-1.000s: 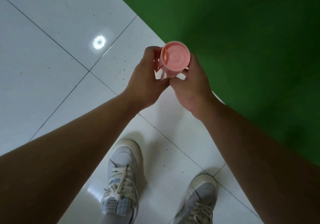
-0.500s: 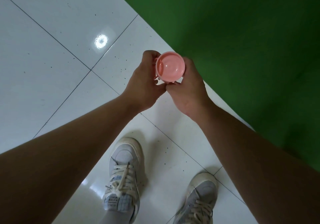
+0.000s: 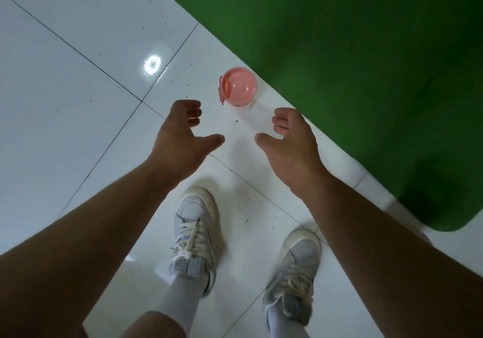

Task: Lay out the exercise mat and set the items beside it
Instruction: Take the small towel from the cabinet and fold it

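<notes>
A green exercise mat [image 3: 352,63] lies flat over the upper right of the white tiled floor. A clear bottle with a pink lid [image 3: 237,86] stands on the tiles right beside the mat's left edge, seen from above. My left hand [image 3: 183,133] hovers just below and left of the bottle, fingers spread and holding nothing. My right hand [image 3: 290,139] hovers below and right of the bottle, fingers also apart and empty. Neither hand touches the bottle.
My two feet in white sneakers [image 3: 196,233] [image 3: 295,272] stand on the glossy tiles below the hands. A bright reflection of a ceiling light [image 3: 152,63] shows on the floor to the left. The mat's rounded corner [image 3: 444,222] is at the right.
Both hands held the pink-lidded bottle; it now stands on the floor beside the mat, and both hands have let go and drawn back toward me.
</notes>
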